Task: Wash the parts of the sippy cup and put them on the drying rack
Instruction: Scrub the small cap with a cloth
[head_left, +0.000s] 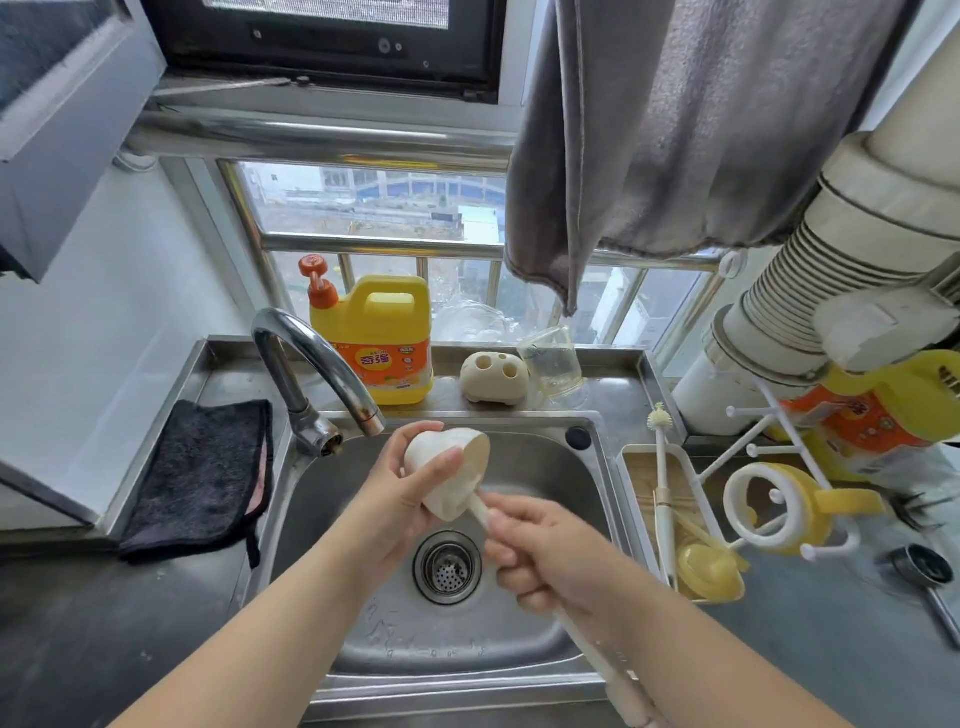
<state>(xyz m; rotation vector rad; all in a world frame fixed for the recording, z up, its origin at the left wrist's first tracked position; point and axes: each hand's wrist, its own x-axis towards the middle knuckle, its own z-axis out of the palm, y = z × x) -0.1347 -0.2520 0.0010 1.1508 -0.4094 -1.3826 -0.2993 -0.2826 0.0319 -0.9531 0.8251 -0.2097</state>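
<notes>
Above the steel sink (550, 467), under the faucet (317, 364), the left hand (400, 499) grips one cream-white, rounded sippy cup part (449, 467), tilted with its open mouth facing right. The right hand (545, 551), just below and right of it, is wrapped around the white handle of one brush (597, 654), whose tip reaches into the part's lower end. Right of the basin, one white drying rack (763, 499) carries one yellow handled cup piece (810, 499); a second, thinner brush (662, 488) and one yellow lid (709, 571) rest in the tray (631, 499) beside it.
</notes>
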